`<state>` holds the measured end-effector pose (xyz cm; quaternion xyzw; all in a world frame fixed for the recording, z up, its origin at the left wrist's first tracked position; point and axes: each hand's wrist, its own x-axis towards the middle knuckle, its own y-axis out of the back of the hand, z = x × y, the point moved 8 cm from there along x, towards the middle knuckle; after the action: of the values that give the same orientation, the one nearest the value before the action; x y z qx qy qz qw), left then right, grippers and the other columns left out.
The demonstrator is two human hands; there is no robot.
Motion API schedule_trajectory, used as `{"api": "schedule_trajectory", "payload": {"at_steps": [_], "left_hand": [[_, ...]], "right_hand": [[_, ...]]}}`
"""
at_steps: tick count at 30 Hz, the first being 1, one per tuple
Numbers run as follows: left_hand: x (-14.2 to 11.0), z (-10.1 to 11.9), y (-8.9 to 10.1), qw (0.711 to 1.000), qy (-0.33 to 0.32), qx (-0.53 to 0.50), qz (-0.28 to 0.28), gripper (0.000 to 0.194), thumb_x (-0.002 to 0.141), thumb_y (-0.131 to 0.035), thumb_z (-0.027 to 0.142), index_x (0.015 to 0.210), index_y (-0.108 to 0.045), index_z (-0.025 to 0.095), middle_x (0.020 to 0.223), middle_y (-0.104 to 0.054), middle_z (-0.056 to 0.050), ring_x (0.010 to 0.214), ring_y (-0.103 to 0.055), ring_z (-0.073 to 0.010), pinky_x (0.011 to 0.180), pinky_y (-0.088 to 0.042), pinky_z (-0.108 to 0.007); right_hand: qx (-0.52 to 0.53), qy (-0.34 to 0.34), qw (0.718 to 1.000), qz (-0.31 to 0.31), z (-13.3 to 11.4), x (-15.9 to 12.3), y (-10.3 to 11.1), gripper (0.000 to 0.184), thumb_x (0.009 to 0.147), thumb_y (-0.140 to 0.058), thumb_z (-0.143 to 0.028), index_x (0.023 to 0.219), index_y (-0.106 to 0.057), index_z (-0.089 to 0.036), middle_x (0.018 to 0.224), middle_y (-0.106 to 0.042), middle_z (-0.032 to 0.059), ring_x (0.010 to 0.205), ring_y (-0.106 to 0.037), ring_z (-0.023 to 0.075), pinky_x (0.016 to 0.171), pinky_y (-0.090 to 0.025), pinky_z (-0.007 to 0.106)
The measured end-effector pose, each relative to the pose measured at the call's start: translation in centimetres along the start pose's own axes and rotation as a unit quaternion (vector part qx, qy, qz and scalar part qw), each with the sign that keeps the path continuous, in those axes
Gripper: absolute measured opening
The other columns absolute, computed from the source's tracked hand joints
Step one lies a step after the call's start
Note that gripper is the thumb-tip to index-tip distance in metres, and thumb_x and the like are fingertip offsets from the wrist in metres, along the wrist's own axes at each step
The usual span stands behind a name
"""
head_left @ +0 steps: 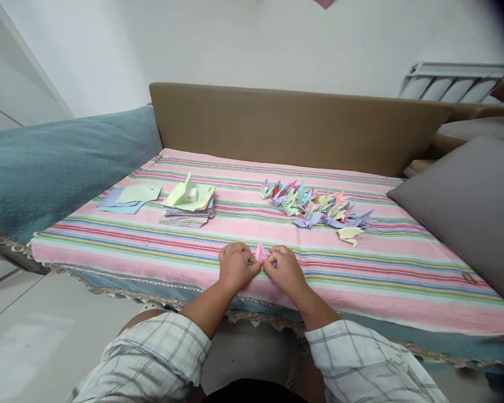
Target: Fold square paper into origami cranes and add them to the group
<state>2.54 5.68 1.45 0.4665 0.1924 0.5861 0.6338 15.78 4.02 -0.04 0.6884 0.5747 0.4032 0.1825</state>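
Between my two hands is a small piece of folded pink paper, pointed at its top. My left hand pinches its left side near the bottom, and my right hand pinches the right side. The fingertips of both hands nearly meet beneath the paper and hide its lower part. Ahead and to the right lie several folded paper cranes in mixed colours, grouped in rows. A pale yellow folded paper bird lies nearest to me at the end of that group.
A stack of paper squares with a small white block on top stands left of centre. Loose green and blue sheets lie further left. A striped cloth covers the seat; a grey cushion leans at the right.
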Motion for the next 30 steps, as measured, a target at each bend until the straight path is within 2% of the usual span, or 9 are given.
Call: {"api": "schedule_trajectory", "payload": {"at_steps": [3, 7, 9, 14, 21, 25, 30], "left_hand": [[0.0, 0.0, 0.1, 1.0, 0.005, -0.001, -0.003, 0.02, 0.067, -0.069, 0.035, 0.054, -0.063, 0.021, 0.085, -0.062, -0.001, 0.094, -0.052, -0.0219, 0.09, -0.031, -0.041], [0.0, -0.2, 0.2, 1.0, 0.01, -0.01, -0.004, 0.014, 0.065, -0.071, 0.03, 0.068, -0.061, 0.021, 0.083, -0.062, 0.0, 0.092, -0.053, -0.0216, 0.087, -0.032, -0.04], [-0.1, -0.3, 0.2, 1.0, 0.001, -0.017, -0.004, 0.014, 0.065, -0.071, 0.028, 0.072, -0.06, 0.022, 0.083, -0.062, 0.0, 0.092, -0.053, -0.0213, 0.087, -0.032, -0.04], [-0.2, -0.3, 0.0, 0.999, -0.021, -0.036, -0.007, 0.011, 0.068, -0.07, 0.03, 0.079, -0.067, 0.029, 0.094, -0.062, 0.001, 0.098, -0.052, -0.0214, 0.093, -0.027, -0.043], [-0.2, -0.7, -0.1, 1.0, -0.012, -0.011, 0.001, 0.018, 0.068, -0.07, 0.033, 0.086, -0.072, 0.031, 0.094, -0.061, -0.001, 0.099, -0.051, -0.0232, 0.093, -0.031, -0.044], [-0.1, -0.9, -0.5, 1.0, -0.01, 0.011, -0.019, 0.018, 0.07, -0.07, 0.037, 0.087, -0.073, 0.032, 0.096, -0.06, -0.001, 0.101, -0.05, -0.024, 0.092, -0.032, -0.043], [-0.2, -0.6, -0.4, 0.999, -0.015, 0.038, -0.028, 0.018, 0.069, -0.07, 0.038, 0.087, -0.072, 0.033, 0.097, -0.058, -0.001, 0.103, -0.049, -0.0231, 0.094, -0.03, -0.042]], "right_hand": [[-0.01, 0.006, 1.0, 0.005, -0.2, -0.1, 0.0, 0.015, 0.072, -0.055, -0.017, 0.059, -0.048, -0.021, 0.086, -0.058, 0.0069, 0.09, -0.051, 0.0229, 0.083, -0.04, 0.037], [-0.004, 0.014, 1.0, 0.014, -0.3, -0.2, 0.3, 0.007, 0.073, -0.054, -0.017, 0.07, -0.049, -0.022, 0.079, -0.055, 0.0041, 0.082, -0.049, 0.0213, 0.078, -0.04, 0.035], [0.003, 0.023, 1.0, 0.008, -0.4, -0.3, 0.2, 0.006, 0.074, -0.053, -0.016, 0.076, -0.052, -0.022, 0.083, -0.056, 0.0047, 0.084, -0.05, 0.0216, 0.079, -0.04, 0.036], [0.005, 0.034, 0.999, 0.007, -0.7, -0.6, 0.1, 0.019, 0.076, -0.053, -0.015, 0.09, -0.063, -0.023, 0.099, -0.058, 0.0075, 0.097, -0.049, 0.0239, 0.088, -0.039, 0.04], [0.034, 0.009, 0.999, -0.028, 0.1, -0.2, 0.0, 0.022, 0.078, -0.055, -0.018, 0.095, -0.067, -0.022, 0.101, -0.059, 0.007, 0.099, -0.051, 0.0229, 0.09, -0.041, 0.04], [0.055, 0.006, 0.996, -0.064, 0.6, 0.1, -0.2, 0.022, 0.08, -0.054, -0.019, 0.096, -0.069, -0.022, 0.101, -0.06, 0.0068, 0.1, -0.052, 0.0212, 0.091, -0.042, 0.037], [0.021, 0.003, 0.997, -0.068, 0.5, 0.1, -0.3, 0.024, 0.078, -0.056, -0.016, 0.097, -0.068, -0.023, 0.102, -0.059, 0.0064, 0.101, -0.051, 0.0213, 0.089, -0.042, 0.035]]}}
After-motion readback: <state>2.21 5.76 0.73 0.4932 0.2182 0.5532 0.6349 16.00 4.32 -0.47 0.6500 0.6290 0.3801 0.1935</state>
